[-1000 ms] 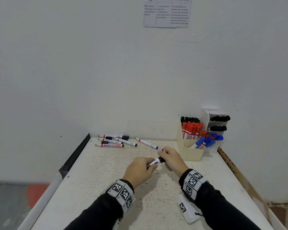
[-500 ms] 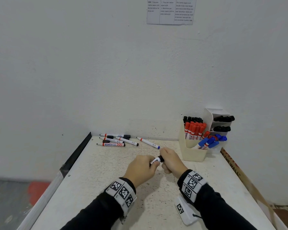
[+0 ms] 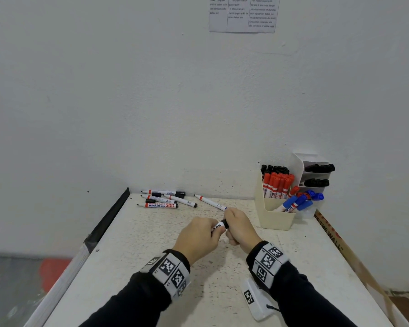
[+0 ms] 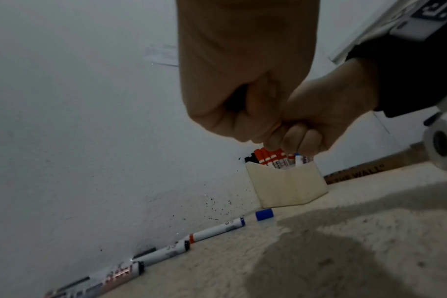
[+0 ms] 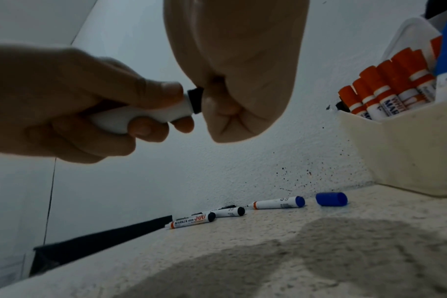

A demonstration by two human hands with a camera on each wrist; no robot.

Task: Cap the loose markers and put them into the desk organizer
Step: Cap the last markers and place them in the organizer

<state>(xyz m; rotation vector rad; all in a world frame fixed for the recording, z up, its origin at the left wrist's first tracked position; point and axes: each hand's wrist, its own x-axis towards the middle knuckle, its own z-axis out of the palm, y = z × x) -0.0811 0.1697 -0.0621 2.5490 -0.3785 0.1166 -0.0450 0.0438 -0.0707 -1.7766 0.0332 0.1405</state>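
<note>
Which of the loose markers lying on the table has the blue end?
The lone marker nearest the organizer, beside the blue cap. The others, grouped further left, have black ends.

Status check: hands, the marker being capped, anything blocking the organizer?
Left hand grips white marker barrel; right hand closed over its black cap. Cream plastic desk organizer to the right, path unobstructed. Loose blue cap lies on the table.

A pale, rough-plastered white wall (image 3: pixel 128 102) is rising behind a speckled off-white tabletop (image 3: pixel 151 244). A printed paper sheet (image 3: pixel 243 14) is hanging high on it. Grey floor (image 3: pixel 10 279) is showing at lower left, with a blurred red patch (image 3: pixel 53 271).
</note>
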